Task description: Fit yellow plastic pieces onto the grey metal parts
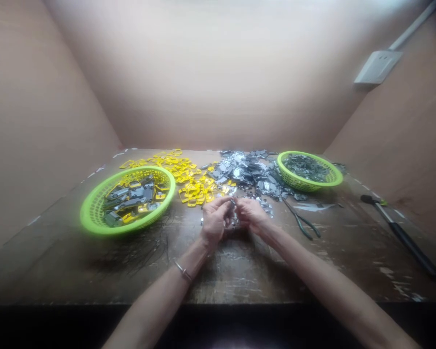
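Near the middle of the table my left hand (215,219) and my right hand (251,213) meet, fingertips almost touching. Both are closed in a pinch around a small grey metal piece (233,200), mostly covered by the fingers. Just beyond them lies a heap of grey metal pieces (241,167). To its left spread many yellow frames (194,189). A few tiny shiny bits lie close to my fingers, too small to name.
A green basket (90,220) of yellow and grey parts stands at left. Another green basket (310,186) with small dark pieces stands at back right. Pliers (302,222) and a black-handled hammer-like tool (403,237) lie at right. Walls (218,97) enclose the table (236,278).
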A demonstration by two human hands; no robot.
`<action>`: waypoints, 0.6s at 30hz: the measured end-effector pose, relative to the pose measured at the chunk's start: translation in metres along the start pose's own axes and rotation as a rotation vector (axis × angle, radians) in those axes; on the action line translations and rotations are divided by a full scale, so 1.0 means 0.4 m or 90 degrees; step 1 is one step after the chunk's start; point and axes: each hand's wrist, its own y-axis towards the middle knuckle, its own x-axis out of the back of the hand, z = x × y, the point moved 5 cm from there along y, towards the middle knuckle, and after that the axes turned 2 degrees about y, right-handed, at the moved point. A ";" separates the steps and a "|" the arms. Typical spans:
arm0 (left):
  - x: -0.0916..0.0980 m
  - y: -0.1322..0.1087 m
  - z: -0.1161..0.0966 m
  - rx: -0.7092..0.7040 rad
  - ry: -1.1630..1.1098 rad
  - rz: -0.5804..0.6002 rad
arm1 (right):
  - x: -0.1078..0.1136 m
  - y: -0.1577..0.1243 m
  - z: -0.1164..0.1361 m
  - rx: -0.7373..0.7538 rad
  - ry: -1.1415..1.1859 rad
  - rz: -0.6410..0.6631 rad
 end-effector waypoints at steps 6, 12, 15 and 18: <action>0.052 0.023 -0.002 0.047 0.005 -0.122 | 0.060 0.069 0.111 0.300 -0.661 -0.163; 0.062 0.029 0.008 0.103 0.024 -0.140 | 0.061 0.115 0.077 0.294 -0.955 -0.092; 0.056 0.028 0.022 0.149 0.044 -0.114 | 0.050 0.092 0.086 0.306 -0.945 -0.099; 0.050 0.021 0.033 0.208 0.097 -0.105 | 0.022 0.040 0.111 0.371 -0.875 -0.045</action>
